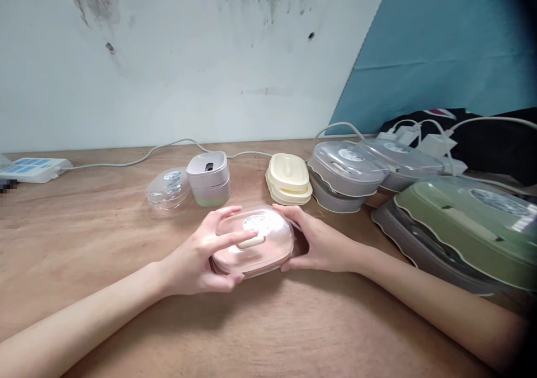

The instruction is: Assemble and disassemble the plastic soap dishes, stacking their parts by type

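Observation:
A pink oval container (268,252) with a clear lid and a round label rests on the wooden table (104,232) in the middle. My left hand (201,258) grips its left side, with the index finger laid across the lid. My right hand (321,244) holds its right side, fingers curled round the rim. Both hands are closed on the container.
Behind stand a clear lid (168,188), a small lilac and green box (208,178), cream containers (288,179), stacked grey containers (346,174), and large green and grey containers (465,227) at the right. A power strip (31,168) and white cables (168,146) lie along the wall.

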